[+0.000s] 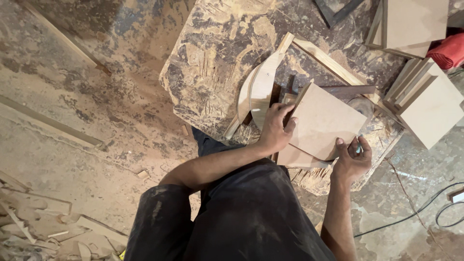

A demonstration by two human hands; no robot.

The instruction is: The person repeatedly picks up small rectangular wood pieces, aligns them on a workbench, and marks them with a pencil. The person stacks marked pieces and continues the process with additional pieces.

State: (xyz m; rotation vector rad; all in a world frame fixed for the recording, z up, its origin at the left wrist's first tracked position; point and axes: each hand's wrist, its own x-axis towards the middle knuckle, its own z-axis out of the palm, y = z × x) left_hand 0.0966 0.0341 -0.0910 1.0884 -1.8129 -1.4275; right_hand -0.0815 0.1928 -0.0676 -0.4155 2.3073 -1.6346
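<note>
Hands work on a square tan board [323, 121] lying tilted on a scarred, glue-stained bench [212, 53]. The left hand [276, 129] sits at the board's nine o'clock edge, fingers [282, 112] curled closed over that edge and pressing it down. The right hand [353, 158] is at the board's five o'clock corner, fingers bent shut around something small and pale blue that is too hidden to name, its tip at the board's edge. A second pale board [297, 158] lies under the first. At ten o'clock from the left hand, a curved pale wood piece [258, 89] lies on the bench. Stacked boards [427, 99] stand at two o'clock, a red cloth [449, 50] beyond them.
</note>
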